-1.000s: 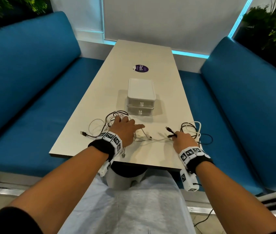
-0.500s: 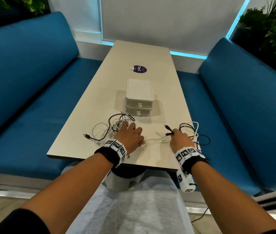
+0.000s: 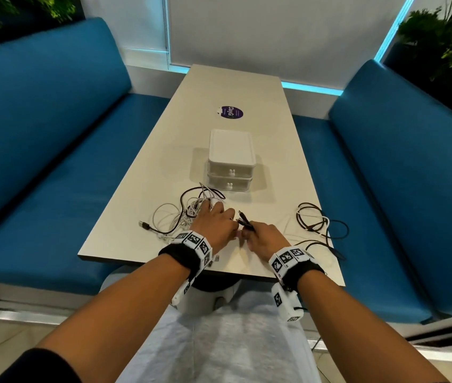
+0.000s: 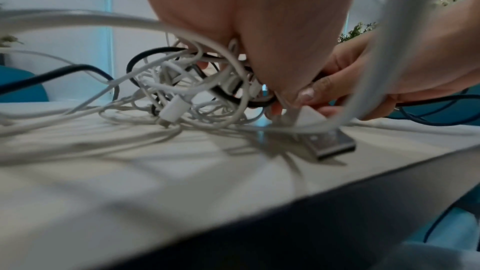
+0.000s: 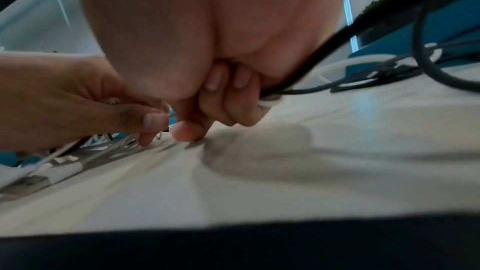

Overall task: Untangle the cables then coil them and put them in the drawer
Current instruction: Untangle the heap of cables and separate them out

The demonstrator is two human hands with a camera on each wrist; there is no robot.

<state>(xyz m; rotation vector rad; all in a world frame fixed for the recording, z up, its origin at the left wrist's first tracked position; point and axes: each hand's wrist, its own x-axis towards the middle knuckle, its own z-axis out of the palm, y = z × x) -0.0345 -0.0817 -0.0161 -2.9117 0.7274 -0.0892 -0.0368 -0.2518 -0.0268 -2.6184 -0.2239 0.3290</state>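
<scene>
At the near end of the long pale laminate desk (image 3: 164, 150): one tangle of thin white and black cables (image 3: 188, 211), left of centre, just in front of a white two-drawer plastic organiser (image 3: 231, 161) whose drawers are both closed.

Item condition: white leads knotted in small tight loops round at least one black lead; a white plug (image 4: 174, 110) hangs in the knot, and a metal USB plug (image 4: 330, 145) lies flat on the desk nearer the edge. A second loose bunch of black and white cable (image 3: 321, 223) lies to the right, apart from the main tangle.

Left hand (image 3: 215, 226): rests on the tangle, fingertips among the white loops; whether they actually pinch a strand cannot be told.

Right hand (image 3: 264, 240): fingers curled, its grip clenched on a black cable (image 5: 324, 48) whose plug ends stick out beyond the knuckles.

Risks, as judged: pulling the black lead hard would likely tighten the knot rather than free it; a dragged tangle could slide plugs off the near edge; the right bunch sits close to the right edge.
</scene>
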